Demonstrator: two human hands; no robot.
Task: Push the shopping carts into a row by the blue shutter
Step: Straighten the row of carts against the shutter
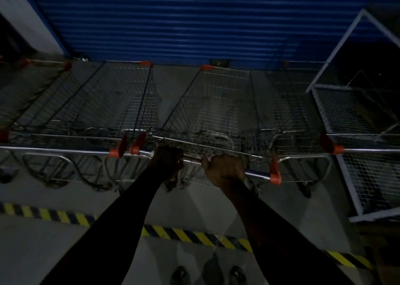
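Observation:
In dim light a wire shopping cart (216, 103) with orange corner caps stands in front of me, its nose near the blue shutter (173, 20). My left hand (167, 162) and my right hand (226, 170) both grip its metal handle bar (256, 174), which slants down to the right. To its left a second cart (121, 103) is lined up against the shutter, and a third cart (32, 94) stands further left. Another cart (296, 111) is close on the right.
A white wire cage trolley (355, 116) stands at the right. A yellow and black hazard stripe (194, 236) runs across the grey floor behind the carts. My shoes (180, 276) show at the bottom edge. A white wall (21, 20) is at the far left.

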